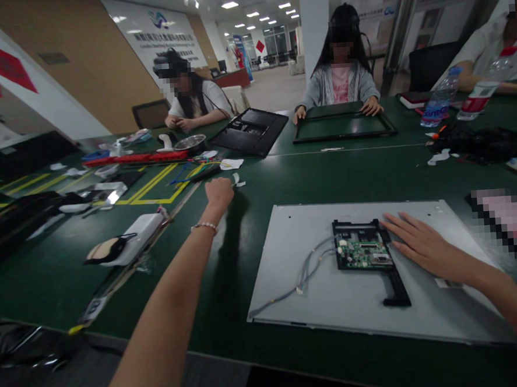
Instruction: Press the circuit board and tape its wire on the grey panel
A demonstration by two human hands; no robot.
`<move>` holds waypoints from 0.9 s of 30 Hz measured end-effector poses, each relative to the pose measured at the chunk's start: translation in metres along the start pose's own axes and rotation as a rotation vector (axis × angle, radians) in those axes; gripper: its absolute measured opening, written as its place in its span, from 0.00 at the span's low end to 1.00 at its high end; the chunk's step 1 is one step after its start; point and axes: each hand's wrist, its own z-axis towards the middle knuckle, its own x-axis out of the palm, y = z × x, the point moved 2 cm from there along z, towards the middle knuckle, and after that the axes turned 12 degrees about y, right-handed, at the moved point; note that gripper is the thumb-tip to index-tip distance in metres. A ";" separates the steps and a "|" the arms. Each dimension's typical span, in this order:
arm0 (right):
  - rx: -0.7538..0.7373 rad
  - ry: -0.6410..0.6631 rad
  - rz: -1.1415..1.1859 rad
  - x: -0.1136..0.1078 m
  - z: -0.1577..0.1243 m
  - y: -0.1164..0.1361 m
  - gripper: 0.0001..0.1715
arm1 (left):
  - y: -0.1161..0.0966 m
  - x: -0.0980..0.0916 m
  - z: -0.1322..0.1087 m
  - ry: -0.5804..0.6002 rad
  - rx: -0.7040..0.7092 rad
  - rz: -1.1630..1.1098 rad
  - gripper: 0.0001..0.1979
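My left hand (220,197) is reached out over the table with its fingers closed. Small white strips (239,180) show just past its knuckles; whether it grips one is hidden. Flat and spread, my right hand (428,247) rests on a large silver-grey display panel (304,231), fingertips beside a black plastic bracket (395,284). Within the bracket sits a green circuit board (362,254). Grey cables (305,275) run from the board toward the panel's lower left corner.
Across the table, a person's hands rest on a black frame (346,135). A black plastic cover (252,132) lies left of it. Bottles (440,97) and black cables (478,142) are at the right. A white device (134,239) lies left, near a red strip (138,159).
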 end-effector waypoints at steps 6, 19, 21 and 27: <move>0.011 -0.018 -0.003 -0.003 -0.002 0.008 0.35 | -0.019 0.006 -0.040 0.037 0.088 0.122 0.16; 0.025 0.032 -0.034 0.002 0.001 -0.002 0.35 | -0.025 0.011 -0.005 -0.006 0.347 0.013 0.23; 0.021 0.041 -0.041 0.004 0.001 -0.004 0.35 | -0.030 0.019 0.000 0.046 0.344 -0.005 0.23; 0.039 0.034 -0.042 0.002 0.001 -0.003 0.35 | -0.050 0.026 -0.010 0.038 0.348 0.016 0.20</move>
